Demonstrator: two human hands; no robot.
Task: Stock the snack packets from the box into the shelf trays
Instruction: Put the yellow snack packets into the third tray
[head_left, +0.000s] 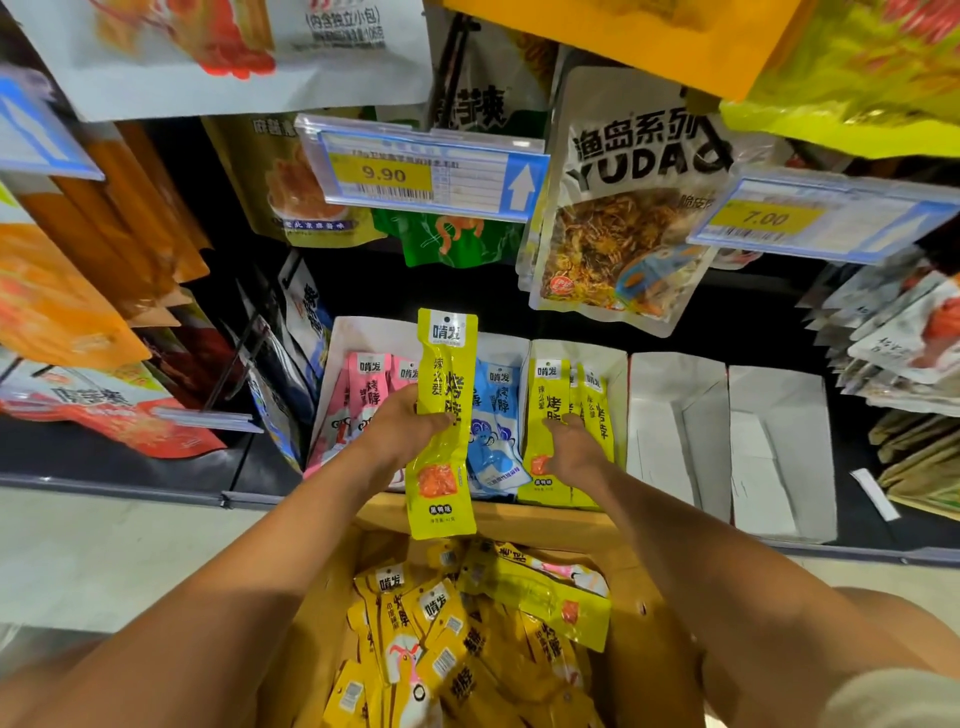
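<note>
**Stocking check: one packet held**

Nearest, the box holds loose packets. Beyond, my left hand pinches one long yellow packet upright. Further right, my right hand touches shelved packets in a white tray; its grip I cannot tell.

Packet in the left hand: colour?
The packet is yellow, orange patch near its bottom; head view.

Lower centre of the frame: a box holding loose packets; behind it, across mid-frame, a row of shelf trays runs left to right. The left grip holds one packet upright before the central trays, and the right grip lies among the packets in the tray just right of it. Above hang bags, with a price tag at upper centre and a second tag at upper right.
</note>
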